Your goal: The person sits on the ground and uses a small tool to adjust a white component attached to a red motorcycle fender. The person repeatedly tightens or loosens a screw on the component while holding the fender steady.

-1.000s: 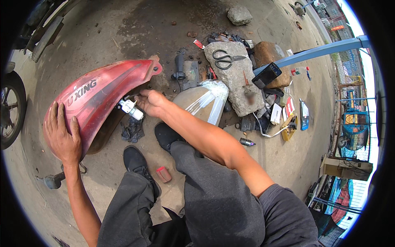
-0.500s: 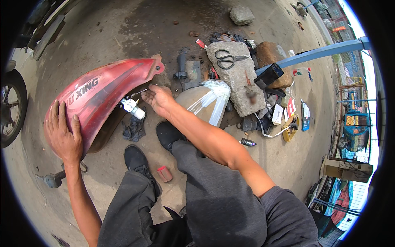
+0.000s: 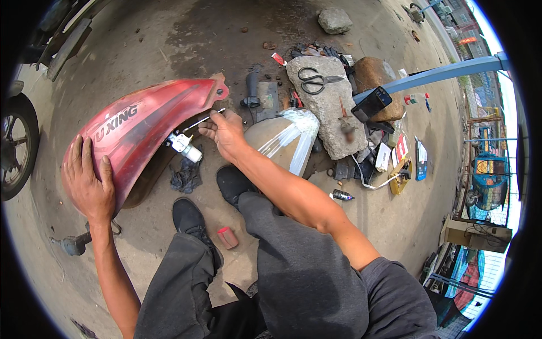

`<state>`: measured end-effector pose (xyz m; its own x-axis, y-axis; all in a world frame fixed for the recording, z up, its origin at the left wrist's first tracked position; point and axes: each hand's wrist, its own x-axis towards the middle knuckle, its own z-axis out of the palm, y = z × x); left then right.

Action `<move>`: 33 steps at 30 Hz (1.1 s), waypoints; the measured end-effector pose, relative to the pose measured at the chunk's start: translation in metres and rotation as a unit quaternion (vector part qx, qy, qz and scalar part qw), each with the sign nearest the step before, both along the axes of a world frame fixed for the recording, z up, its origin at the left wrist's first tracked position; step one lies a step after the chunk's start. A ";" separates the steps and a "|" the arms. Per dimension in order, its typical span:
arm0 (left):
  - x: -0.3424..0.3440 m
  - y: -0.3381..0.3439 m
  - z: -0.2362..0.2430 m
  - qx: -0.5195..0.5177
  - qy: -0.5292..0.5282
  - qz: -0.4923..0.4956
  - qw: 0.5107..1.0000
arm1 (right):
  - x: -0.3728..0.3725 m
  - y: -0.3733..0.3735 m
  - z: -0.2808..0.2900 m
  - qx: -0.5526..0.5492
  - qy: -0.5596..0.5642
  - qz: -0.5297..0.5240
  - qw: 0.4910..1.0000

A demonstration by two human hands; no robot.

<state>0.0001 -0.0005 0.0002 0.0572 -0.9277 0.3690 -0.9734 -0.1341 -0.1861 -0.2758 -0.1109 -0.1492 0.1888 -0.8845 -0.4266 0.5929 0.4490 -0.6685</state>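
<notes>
A worn red motorcycle fuel tank (image 3: 152, 110) rests tilted on the ground at the left. My left hand (image 3: 89, 181) lies flat on its near end, fingers spread. Between the fingers of my right hand (image 3: 227, 134) is a slim silver wrench (image 3: 199, 122), pinched near its outer end. The other end of the wrench reaches the top of a fuel valve (image 3: 185, 147) with a white cup, under the tank's edge. Whether its jaw sits on a fastener there is too small to tell.
A stone slab (image 3: 324, 107) carries black-handled scissors (image 3: 317, 80). Against it leans a seat-shaped piece wrapped in clear tape (image 3: 282, 141). A black phone (image 3: 372, 104) lies by a blue bar (image 3: 440, 73). A small bottle (image 3: 342, 195), a red block (image 3: 227, 238) and a black rag (image 3: 186, 174) are on the ground.
My right hand has moved slightly right and swung the outer end of the wrench upward, so more of its shaft shows. My left hand stays on the tank.
</notes>
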 end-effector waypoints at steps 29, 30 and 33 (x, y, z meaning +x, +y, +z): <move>-0.005 0.001 0.005 -0.025 0.053 0.004 0.998 | -0.001 -0.001 0.009 -0.027 0.026 -0.004 0.999; -0.005 0.000 0.005 -0.026 0.055 0.003 0.998 | -0.001 -0.001 0.009 -0.028 0.026 -0.003 0.999; -0.006 0.000 0.004 -0.029 0.059 0.000 0.998 | 0.000 0.000 0.011 -0.031 0.024 -0.001 0.999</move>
